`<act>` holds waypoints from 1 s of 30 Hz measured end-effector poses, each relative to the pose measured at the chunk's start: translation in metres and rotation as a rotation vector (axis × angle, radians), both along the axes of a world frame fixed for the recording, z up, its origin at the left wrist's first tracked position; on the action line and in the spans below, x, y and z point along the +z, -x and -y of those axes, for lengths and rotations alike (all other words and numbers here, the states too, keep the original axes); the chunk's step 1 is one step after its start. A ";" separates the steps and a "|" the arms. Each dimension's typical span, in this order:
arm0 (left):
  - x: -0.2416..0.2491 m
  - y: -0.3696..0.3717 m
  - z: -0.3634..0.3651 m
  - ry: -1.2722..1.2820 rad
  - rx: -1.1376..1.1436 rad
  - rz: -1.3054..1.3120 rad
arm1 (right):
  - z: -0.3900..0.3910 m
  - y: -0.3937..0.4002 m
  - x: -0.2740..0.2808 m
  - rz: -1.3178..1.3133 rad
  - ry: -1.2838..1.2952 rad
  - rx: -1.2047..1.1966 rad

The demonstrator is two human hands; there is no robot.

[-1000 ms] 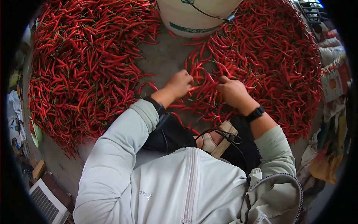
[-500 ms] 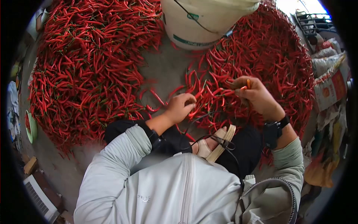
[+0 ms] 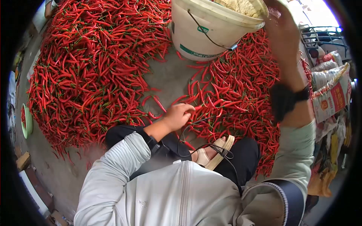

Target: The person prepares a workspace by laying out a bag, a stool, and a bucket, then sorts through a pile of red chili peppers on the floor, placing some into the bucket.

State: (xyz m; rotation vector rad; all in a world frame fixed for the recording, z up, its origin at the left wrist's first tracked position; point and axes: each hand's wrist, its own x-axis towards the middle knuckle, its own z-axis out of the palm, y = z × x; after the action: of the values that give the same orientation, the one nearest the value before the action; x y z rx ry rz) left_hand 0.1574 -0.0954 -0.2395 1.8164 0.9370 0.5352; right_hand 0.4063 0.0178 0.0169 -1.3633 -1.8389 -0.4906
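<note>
My left hand (image 3: 178, 117) is above the near edge of the right-hand heap of red chili peppers (image 3: 241, 90). Its fingers are curled together, and whatever they may hold is hidden. Up at the right rim of a white bucket (image 3: 203, 32) is my right hand (image 3: 281, 28), smeared by motion, so its fingers cannot be read. Inside the bucket some pale yellowish material (image 3: 241, 7) shows. A few loose chilies lie on the floor between the heaps, close to my left hand.
A larger chili heap (image 3: 94, 67) spreads on the left. A light green bowl (image 3: 26, 121) stands at the far left. Printed sacks (image 3: 332, 100) and a dark crate (image 3: 326, 37) line the right side. A black cord (image 3: 184, 141) runs across my sandalled foot (image 3: 213, 152).
My right hand has risen from the right heap to the bucket's rim; orange bits showed at its fingers before. My left hand has shifted slightly down. The view tilted, showing more of the bucket.
</note>
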 end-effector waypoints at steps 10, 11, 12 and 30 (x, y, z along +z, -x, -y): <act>-0.012 0.006 -0.013 0.267 0.286 0.217 | 0.050 -0.056 -0.256 -0.236 0.818 -0.260; -0.013 0.005 -0.012 0.280 0.302 0.175 | 0.043 -0.062 -0.262 -0.242 0.819 -0.271; -0.011 0.004 -0.012 0.283 0.292 0.171 | 0.035 -0.061 -0.265 -0.282 0.989 -0.328; 0.008 -0.037 0.043 -0.409 -0.471 -0.381 | 0.194 -0.065 -0.166 0.704 1.265 0.032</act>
State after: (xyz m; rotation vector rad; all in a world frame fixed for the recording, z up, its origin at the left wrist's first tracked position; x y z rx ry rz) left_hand 0.1940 -0.1389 -0.2319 2.4759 0.6294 0.0812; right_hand 0.4708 -0.1763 -0.1490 -2.0866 -2.9604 0.4030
